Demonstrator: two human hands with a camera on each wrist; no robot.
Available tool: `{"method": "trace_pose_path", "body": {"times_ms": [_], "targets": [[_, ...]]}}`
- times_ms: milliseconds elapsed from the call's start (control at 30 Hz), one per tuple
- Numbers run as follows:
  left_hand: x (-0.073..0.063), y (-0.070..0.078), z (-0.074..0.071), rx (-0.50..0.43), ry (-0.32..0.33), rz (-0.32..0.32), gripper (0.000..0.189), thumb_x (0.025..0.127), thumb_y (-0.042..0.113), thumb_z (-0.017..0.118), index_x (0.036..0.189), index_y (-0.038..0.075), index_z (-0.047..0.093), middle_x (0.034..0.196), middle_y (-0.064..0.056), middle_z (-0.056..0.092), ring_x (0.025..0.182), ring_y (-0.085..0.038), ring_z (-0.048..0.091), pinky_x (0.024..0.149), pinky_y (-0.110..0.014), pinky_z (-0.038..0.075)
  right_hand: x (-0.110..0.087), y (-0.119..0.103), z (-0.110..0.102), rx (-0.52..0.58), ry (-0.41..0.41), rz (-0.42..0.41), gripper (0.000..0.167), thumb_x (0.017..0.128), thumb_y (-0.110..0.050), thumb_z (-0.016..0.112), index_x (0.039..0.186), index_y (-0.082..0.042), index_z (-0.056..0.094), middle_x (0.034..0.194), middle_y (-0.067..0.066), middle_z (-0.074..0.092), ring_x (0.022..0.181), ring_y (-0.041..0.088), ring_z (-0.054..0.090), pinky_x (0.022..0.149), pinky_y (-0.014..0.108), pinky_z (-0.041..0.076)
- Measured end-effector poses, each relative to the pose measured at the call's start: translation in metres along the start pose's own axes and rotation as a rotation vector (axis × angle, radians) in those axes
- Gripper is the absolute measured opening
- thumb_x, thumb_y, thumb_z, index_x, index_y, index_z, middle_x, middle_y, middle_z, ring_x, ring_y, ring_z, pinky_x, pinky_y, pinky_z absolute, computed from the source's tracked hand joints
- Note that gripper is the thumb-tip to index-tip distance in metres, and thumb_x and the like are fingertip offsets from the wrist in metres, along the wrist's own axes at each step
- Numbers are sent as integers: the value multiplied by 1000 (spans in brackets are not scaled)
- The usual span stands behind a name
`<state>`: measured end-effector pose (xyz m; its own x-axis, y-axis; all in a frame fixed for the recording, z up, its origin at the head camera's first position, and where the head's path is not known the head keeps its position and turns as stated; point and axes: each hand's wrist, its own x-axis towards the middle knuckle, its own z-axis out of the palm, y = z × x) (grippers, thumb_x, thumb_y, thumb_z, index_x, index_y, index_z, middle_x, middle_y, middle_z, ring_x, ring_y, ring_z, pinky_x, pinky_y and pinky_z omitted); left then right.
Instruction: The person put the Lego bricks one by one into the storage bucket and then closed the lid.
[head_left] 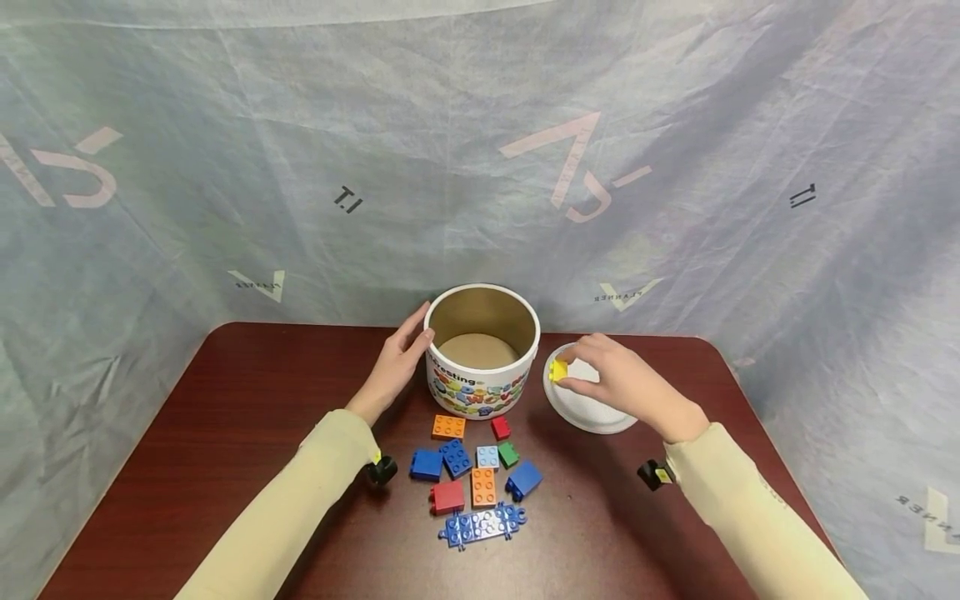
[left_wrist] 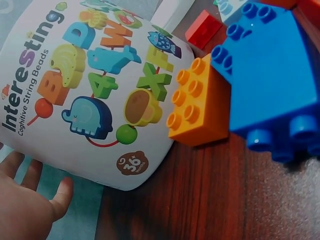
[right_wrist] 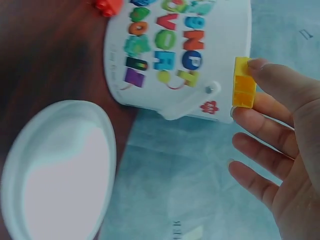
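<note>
A yellow toy brick [right_wrist: 244,82] is pinched between the thumb and fingers of my right hand [head_left: 618,379], held above the white lid [head_left: 592,415]. To its left stands an uncovered round bucket [head_left: 480,392] with printed letters on its side; only its bare bottom shows inside. My left hand [head_left: 399,362] rests on the bucket's left rim, fingers fairly straight along the outside. In front of the bucket lie several loose bricks, among them an orange brick [left_wrist: 197,102], a big blue brick [left_wrist: 275,75] and a small red brick [head_left: 501,428].
Nearer on the dark wooden table [head_left: 225,500] lie a long blue connector base [head_left: 482,526], a red brick [head_left: 447,497], a second orange brick [head_left: 483,487], a green brick [head_left: 508,454] and a light blue brick [head_left: 487,457]. Grey cloth [head_left: 375,167] hangs behind the table.
</note>
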<state>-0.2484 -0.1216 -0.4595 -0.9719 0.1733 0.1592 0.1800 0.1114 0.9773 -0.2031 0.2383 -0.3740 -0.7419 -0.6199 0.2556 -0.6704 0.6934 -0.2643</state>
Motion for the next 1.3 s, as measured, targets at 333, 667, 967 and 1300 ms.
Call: {"method": "trace_pose_path", "body": {"times_ms": [333, 667, 967, 1300], "targets": [[-1, 2, 0, 17, -10, 8, 60, 111, 24, 53, 166, 18, 30, 172, -6, 25, 159, -26, 19, 125, -52, 24, 29, -1, -17, 32, 21, -58, 28, 89, -18, 85, 112, -7, 75, 106, 3, 72, 102, 26, 64, 90, 46, 55], [0, 2, -1, 28, -13, 18, 60, 111, 24, 52, 166, 17, 30, 172, -6, 25, 159, -25, 18, 126, -52, 23, 61, -2, -13, 46, 40, -91, 26, 93, -18, 81, 114, -5, 73, 108, 7, 71, 105, 29, 61, 92, 47, 52], [1, 2, 1, 55, -5, 21, 58, 111, 23, 53, 165, 16, 32, 171, -7, 28, 159, -26, 20, 126, -51, 23, 85, -6, -2, 55, -15, -38, 27, 94, -18, 79, 116, -3, 73, 112, 12, 70, 109, 30, 59, 95, 48, 51], [-1, 3, 2, 72, 12, 27, 59, 111, 23, 53, 165, 15, 32, 170, -9, 29, 158, -28, 22, 125, -53, 24, 104, -10, 13, 48, -84, 12, 28, 97, -22, 77, 119, -5, 73, 115, 11, 71, 111, 31, 60, 96, 46, 51]]}}
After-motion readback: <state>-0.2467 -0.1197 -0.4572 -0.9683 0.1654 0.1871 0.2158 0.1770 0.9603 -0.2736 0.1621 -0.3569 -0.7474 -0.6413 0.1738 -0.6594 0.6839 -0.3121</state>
